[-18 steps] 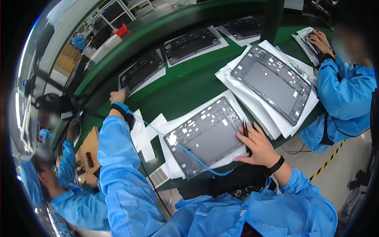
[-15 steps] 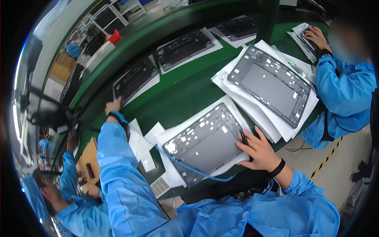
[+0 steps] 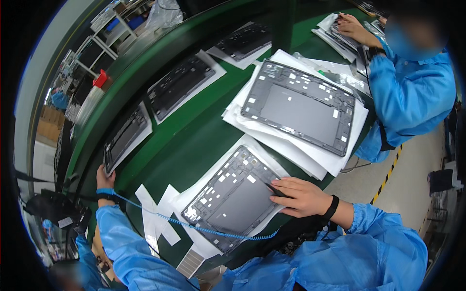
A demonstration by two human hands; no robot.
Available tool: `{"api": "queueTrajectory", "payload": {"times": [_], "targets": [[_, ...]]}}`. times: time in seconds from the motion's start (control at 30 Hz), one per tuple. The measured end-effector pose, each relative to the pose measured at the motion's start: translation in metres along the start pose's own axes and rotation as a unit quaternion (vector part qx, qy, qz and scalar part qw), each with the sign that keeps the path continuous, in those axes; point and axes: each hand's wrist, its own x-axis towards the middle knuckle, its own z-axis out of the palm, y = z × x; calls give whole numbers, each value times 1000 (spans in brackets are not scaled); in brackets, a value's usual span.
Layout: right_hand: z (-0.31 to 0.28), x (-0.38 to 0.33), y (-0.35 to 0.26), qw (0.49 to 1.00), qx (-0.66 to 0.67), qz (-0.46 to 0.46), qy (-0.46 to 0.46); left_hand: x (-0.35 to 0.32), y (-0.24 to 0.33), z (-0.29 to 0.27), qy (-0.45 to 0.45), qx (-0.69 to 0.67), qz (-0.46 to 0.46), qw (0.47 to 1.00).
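Note:
At the far left of the bench, my left hand (image 3: 105, 179) pinches the near corner of a dark tablet back housing (image 3: 127, 137) that sits on a white sheet. A blue coiled cord (image 3: 213, 233) runs from the band on that wrist across the work. My right hand (image 3: 305, 198) is closed around black tweezers (image 3: 277, 190), partly hidden by the fingers. It rests at the right edge of a grey tablet back housing (image 3: 238, 196) lying in front of me on white foam sheet. Small white pads dot this housing, mostly along its upper left part.
Another grey housing (image 3: 303, 109) tops a stack of white sheets (image 3: 291, 157) to the right. Two dark housings (image 3: 182, 82) lie farther back. White strips (image 3: 148, 208) and a striped label sheet (image 3: 191, 264) lie near left. A co-worker's hand (image 3: 357, 29) works at upper right.
My view has swung left, so the bench things sit differently in it. My left hand still grasps the far-left housing's corner; my right hand stays beside the near housing with the tweezers.

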Motion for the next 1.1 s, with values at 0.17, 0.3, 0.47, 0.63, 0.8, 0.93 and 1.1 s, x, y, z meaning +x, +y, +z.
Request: {"api": "queueTrajectory", "payload": {"times": [0.17,0.3,0.47,0.63,0.8,0.93,1.1], "targets": [[1,-1,0,1000,6,-10,16,-37,1,41,40,-79,-63,994],[1,-1,0,1000,1,-12,10,-62,32,44,18,-51,58,997],[2,-1,0,1000,4,-15,25,-114,73,95,-82,-84,126,985],[2,-2,0,999,8,-25,31,-135,98,205,-196,-198,68,958],[1,-2,0,999,13,-27,32,-151,115,329,-262,-194,17,945],[1,-2,0,999,13,-29,28,-165,119,413,-303,-215,-32,928],[1,-3,1,999,16,-26,28,-130,116,428,-302,-244,14,921]]}}
